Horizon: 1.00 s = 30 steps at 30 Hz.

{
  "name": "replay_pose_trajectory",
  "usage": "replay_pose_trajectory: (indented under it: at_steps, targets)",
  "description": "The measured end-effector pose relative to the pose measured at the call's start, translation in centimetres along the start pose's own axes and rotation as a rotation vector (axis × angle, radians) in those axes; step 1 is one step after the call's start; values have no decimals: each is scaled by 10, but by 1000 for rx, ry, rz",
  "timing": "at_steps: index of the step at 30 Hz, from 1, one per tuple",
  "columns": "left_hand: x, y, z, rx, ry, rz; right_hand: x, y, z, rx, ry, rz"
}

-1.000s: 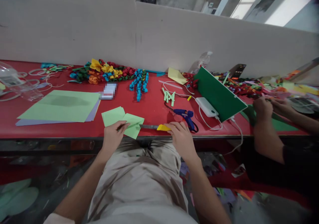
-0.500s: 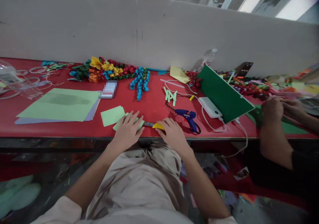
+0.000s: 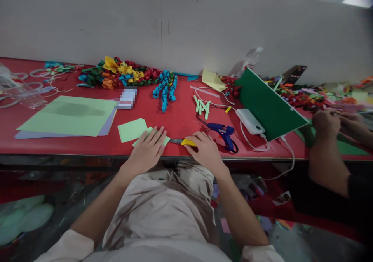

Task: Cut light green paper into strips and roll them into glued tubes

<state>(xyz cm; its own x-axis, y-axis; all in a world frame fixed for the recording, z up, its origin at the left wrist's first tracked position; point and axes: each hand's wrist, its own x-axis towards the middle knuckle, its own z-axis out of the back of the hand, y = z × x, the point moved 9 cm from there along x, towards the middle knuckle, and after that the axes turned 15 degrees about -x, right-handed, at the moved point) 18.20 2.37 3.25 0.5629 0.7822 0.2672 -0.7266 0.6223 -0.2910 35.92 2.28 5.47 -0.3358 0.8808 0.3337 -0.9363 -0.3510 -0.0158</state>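
Note:
My left hand lies flat with its fingers stretched out over a small piece of light green paper at the table's front edge. My right hand is closed around the yellow handle of a box cutter, which lies low on the table. Its grey blade points left and reaches the edge of the paper under my left hand. Just behind my left hand rests a small stack of light green paper pieces. A blue glue gun lies to the right of my right hand.
Large green sheets lie left. Paper strips, a white power bank with cables and a leaning green board stand right. Colourful paper chains line the back. A co-worker's hands work at far right.
The view has tilted slightly down, so the table sits higher in the picture. Both my hands keep nearly the same places on the paper and the box cutter.

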Motion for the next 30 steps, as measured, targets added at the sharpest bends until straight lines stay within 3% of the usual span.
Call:
replay_pose_trajectory:
  at_steps: [24, 30]
  targets:
    - [0, 0, 3, 7, 0, 10, 28, 8, -11, 5, -15, 50]
    - [-1, -1, 7, 4, 13, -3, 22, 2, -8, 30, -16, 12]
